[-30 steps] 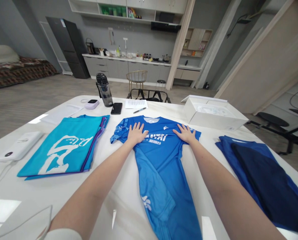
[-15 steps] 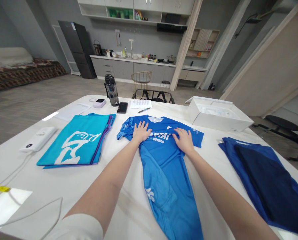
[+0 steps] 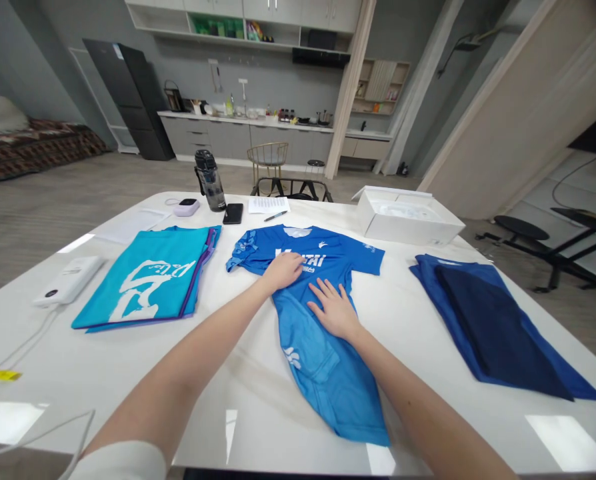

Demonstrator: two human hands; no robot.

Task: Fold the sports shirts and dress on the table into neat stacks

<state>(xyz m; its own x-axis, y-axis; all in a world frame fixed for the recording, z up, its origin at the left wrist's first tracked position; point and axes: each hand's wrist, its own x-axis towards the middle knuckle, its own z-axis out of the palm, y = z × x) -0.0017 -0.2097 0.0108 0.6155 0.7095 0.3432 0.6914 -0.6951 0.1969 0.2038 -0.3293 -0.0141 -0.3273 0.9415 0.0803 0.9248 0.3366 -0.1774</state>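
A blue short-sleeved shirt [image 3: 323, 360] lies lengthwise on the white table [image 3: 178, 380], its collar at the far end and its lower part narrowed and folded. My left hand [image 3: 282, 270] rests on the left of the chest, beside the white lettering, fingers lying flat on the fabric. Lower down, my right hand [image 3: 334, 310] is laid on the middle of the shirt with its fingers spread. To the left is a folded stack of turquoise and purple shirts [image 3: 158, 273]. Dark blue folded clothes [image 3: 493, 320] lie at the right.
Along the far side stand a black bottle [image 3: 209, 181], a phone [image 3: 233, 213], a paper sheet [image 3: 269, 205] with a pen [image 3: 276, 216], and an open white box [image 3: 408, 217]. A white device [image 3: 69, 281] with a cable lies at the left edge.
My right hand has slid down and inward from the right of the chest to the middle of the shirt. The shirt's lower end now shows in full, and the view has shifted.
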